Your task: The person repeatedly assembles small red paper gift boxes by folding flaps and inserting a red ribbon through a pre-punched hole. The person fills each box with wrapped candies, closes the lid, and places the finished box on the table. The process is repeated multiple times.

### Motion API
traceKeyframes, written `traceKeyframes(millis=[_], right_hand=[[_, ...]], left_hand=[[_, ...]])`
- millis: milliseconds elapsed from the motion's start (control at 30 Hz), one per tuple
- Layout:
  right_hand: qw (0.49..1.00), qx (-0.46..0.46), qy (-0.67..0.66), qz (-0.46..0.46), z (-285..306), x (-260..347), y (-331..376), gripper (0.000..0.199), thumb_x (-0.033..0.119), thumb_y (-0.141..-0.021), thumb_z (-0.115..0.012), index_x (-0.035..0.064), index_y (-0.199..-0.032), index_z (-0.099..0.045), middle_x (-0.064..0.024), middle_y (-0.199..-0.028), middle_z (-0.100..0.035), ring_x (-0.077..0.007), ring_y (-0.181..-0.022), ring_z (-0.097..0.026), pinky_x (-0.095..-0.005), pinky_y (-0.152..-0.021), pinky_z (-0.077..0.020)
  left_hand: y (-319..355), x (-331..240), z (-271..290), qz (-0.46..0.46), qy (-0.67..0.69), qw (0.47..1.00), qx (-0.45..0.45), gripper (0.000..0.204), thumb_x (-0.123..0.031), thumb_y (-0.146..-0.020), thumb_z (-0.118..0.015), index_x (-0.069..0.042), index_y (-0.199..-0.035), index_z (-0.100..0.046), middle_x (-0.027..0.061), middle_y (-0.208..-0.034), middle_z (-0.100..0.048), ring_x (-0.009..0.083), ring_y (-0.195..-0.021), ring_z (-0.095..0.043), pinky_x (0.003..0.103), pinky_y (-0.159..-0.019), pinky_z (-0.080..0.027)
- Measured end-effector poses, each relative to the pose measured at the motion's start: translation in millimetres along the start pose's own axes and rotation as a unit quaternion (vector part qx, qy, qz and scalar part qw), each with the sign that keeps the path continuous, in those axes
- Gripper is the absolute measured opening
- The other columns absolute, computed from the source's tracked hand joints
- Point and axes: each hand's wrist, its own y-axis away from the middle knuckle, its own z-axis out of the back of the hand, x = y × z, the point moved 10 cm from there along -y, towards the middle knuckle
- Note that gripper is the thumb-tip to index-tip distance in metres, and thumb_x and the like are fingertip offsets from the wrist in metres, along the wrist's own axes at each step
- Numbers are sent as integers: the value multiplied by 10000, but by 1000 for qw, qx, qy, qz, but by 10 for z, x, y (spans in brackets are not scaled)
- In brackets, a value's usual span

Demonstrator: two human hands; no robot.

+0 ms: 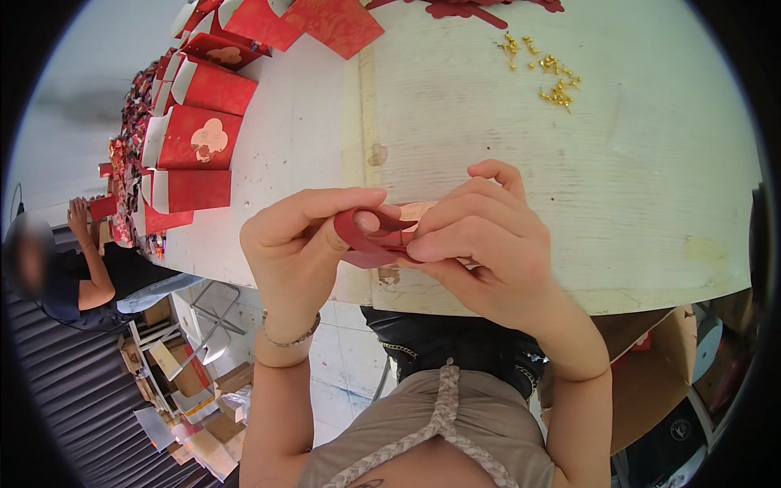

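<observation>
A red strap-like strip [350, 231], bent into a loop, is held between my hands just above the table's near edge. My left hand [286, 236] is closed around the loop's left side, with the thumb inside it. The fingertips of my right hand [496, 240] pinch the strip's right end; whether they also hold something small is hidden. A pinkish patch [419, 211] shows behind the strip, partly covered by my fingers. Gold split-pin-like fasteners [557, 93] lie in small clusters at the far right. More dark red strips [464, 10] lie at the far edge of view.
Red boxes [199, 138] with white inner flaps line the pale table [651, 179] on the left. Beyond them is a heap of small colourful wrapped items [130, 171]. Another person [89, 276] sits at left, holding a red piece. An open cardboard box [655, 374] stands below right.
</observation>
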Motion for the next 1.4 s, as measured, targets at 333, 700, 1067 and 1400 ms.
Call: traceKeyframes(millis=[333, 700, 1067, 1400], right_hand=[[1000, 7, -9, -5, -43, -30, -6, 175, 69, -655, -723, 141, -758, -602, 36, -840, -656, -133, -731, -563, -372, -836, -347], [1000, 22, -12, -7, -60, -34, -17, 184, 89, -653, -738, 137, -777, -611, 32, -847, -657, -135, -733, -572, -374, -835, -352], [999, 0, -23, -27, -32, -81, -18, 185, 83, -655, -737, 132, -790, -620, 29, -825, -653, -135, -726, -569, -353, -802, -367], [999, 18, -11, 33, -76, 46, -20, 231, 20, -618, -722, 122, -810, -642, 20, -852, -626, -160, -770, -573, -356, -802, -368]], left_hand=[[7, -46, -16, -41, -34, 999, -9, 220, -195, -887, -588, 21, -852, -570, 106, -725, -635, 147, -646, -619, 240, -609, -507], [-1, 0, -86, -52, 62, 996, 45, 75, -5, -897, -512, 43, -938, -551, 84, -851, -630, 109, -771, -613, 223, -698, -501], [52, -142, -105, -113, -12, 989, 94, 77, -4, -813, -546, 5, -885, -572, 112, -794, -653, 139, -699, -619, 251, -633, -507], [71, -92, -184, -186, -89, 971, 123, 311, 22, -590, -755, -1, -878, -640, 102, -924, -593, 188, -853, -580, 274, -753, -470]])
